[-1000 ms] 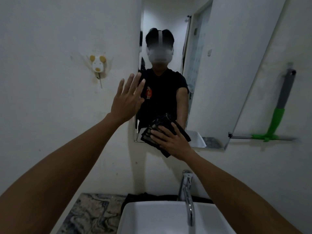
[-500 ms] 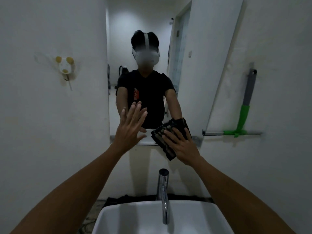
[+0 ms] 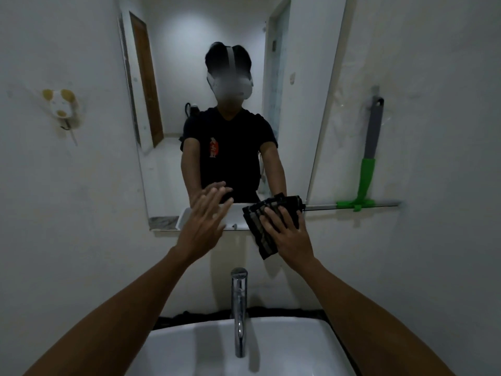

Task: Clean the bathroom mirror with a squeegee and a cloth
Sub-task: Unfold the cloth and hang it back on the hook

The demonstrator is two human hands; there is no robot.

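**Cloth pressed at the mirror's lower right corner**

The right hand, fingers spread flat, presses a dark folded cloth with pale stripes against the lower right corner of the frameless rectangular wall mirror; the cloth lies beneath the palm and extends toward 7 o'clock, over the mirror's bottom edge. The left hand is open, fingers apart, holding nothing, at 9 o'clock from the cloth. The green-and-grey squeegee hangs on the white wall at 2 o'clock. A chrome tap and white basin sit at 6 o'clock.
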